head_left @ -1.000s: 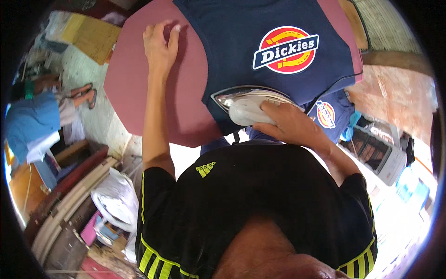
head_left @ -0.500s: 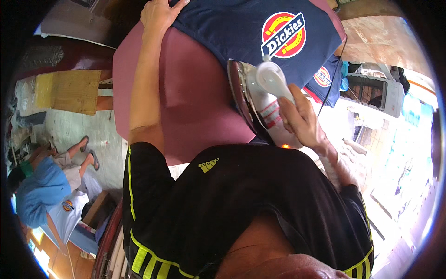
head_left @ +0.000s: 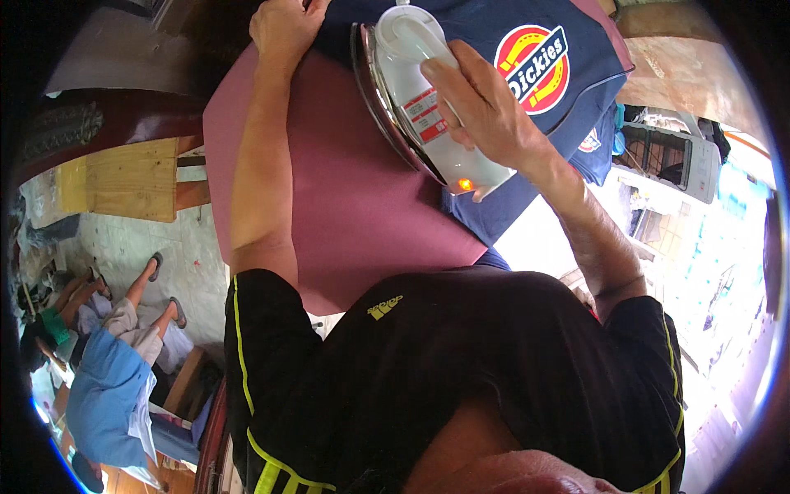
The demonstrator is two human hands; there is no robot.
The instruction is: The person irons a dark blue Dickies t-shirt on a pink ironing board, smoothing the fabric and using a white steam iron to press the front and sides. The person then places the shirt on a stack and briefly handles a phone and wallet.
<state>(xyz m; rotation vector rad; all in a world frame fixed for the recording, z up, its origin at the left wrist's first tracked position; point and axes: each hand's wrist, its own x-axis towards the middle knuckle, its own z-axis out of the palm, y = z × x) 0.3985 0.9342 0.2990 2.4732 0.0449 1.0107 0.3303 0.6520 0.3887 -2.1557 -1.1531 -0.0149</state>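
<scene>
My right hand point(head_left: 490, 103) is wrapped round the handle of a white steam iron point(head_left: 432, 144) with a shiny metal rim and a glowing orange light at its heel. The iron rests at the left part of a navy T-shirt point(head_left: 485, 33), which bears a round red and yellow print point(head_left: 535, 70). Under the shirt lies a maroon padded ironing board point(head_left: 346, 222). At the top edge, my left hand point(head_left: 288, 31) rests at the shirt's left border, thumb apart from the fingers; its fingertips are cut off by the picture's edge.
A dark cord point(head_left: 588, 78) runs across the shirt's right side. Another navy printed garment point(head_left: 599, 144) hangs beyond the board's right edge. A grey appliance point(head_left: 687, 165) stands at the right. At the lower left, a person in a blue shirt point(head_left: 111, 395) bends over, near a wooden bench point(head_left: 132, 177).
The iron has moved up and to the left with my right hand, further onto the shirt. My left hand stays at the top. The person at lower left has shifted.
</scene>
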